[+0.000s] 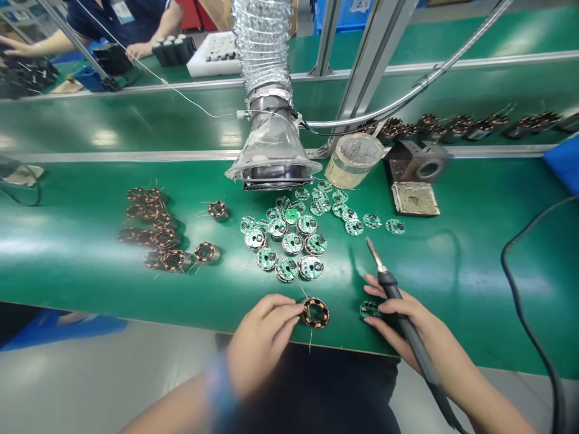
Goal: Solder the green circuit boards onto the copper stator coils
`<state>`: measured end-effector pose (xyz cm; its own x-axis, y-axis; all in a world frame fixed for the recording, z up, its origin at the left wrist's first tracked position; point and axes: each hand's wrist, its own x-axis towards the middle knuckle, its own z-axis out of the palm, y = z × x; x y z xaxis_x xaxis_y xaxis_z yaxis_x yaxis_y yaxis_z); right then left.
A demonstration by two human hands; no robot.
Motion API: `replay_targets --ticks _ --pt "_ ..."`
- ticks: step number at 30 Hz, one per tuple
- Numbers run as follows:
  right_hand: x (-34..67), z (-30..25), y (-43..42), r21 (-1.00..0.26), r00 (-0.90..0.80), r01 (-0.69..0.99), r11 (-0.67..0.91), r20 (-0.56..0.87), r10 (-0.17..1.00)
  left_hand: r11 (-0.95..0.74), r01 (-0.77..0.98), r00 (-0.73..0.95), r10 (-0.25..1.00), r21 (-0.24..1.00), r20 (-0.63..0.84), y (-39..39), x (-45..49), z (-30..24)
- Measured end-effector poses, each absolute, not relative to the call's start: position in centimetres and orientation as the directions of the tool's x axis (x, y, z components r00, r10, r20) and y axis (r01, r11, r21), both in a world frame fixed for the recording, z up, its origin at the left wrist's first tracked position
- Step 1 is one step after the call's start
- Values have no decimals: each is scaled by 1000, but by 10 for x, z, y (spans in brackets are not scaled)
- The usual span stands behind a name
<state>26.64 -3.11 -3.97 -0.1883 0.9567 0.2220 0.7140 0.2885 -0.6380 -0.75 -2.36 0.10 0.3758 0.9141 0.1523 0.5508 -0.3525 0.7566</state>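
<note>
The left hand [262,345] stretches forward, fingers [284,307] pinched together; the right hand [398,319] curls closed, its forearm [470,386] slanting in from the right.

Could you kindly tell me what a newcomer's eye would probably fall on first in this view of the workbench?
The silver ducted fume extractor hood stands out at the centre of the green bench, just above a scattered cluster of round green circuit boards. Copper-wound coil rings lie grouped left of the boards. At the front, the left hand holds a copper coil ring, and the right hand grips a soldering iron.
</note>
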Motion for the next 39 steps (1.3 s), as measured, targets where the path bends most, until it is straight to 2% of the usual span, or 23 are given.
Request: replay_targets --ticks 3,6,14,16,19,22,24,27,29,32,35,37,39 --pt "263 -44 -38 -625 -255 700 345 232 938 -363 560 417 900 745 125 -19 -2 3" --pt "260 -47 -41 -585 -285 695 418 309 907 -280 586 360 931 761 65 -17 6 11" --pt "248 -40 -38 -601 -221 669 438 401 889 -172 624 252 968 762 12 -16 21 12" --pt "234 -28 -37 -647 -210 609 459 426 880 -123 565 231 973 816 -13 -16 20 12" --pt "208 -16 -36 -691 -245 496 527 471 848 87 415 155 974 906 -165 -18 17 11" --pt "191 -17 -34 -698 -357 425 576 456 815 288 244 105 941 926 -321 -20 15 7" --pt "187 -21 -32 -720 -380 412 559 422 823 322 178 82 937 930 -340 -22 16 3" --pt "188 -23 -28 -750 -373 408 521 384 845 277 164 24 958 947 -285 -21 19 -1" --pt "189 -22 -26 -752 -384 404 522 379 842 185 212 15 981 960 -193 -19 18 -3" --pt "187 -20 -24 -728 -353 430 534 408 842 -127 374 135 987 919 81 -17 12 -6" --pt "182 -20 -24 -677 -275 504 536 463 843 -429 470 346 894 771 287 -17 3 -9" --pt "181 -20 -24 -656 -246 528 540 490 836 -449 457 376 880 768 291 -17 0 -10" --pt "182 -20 -24 -658 -244 525 540 491 836 -317 406 292 934 857 207 -16 0 -10"
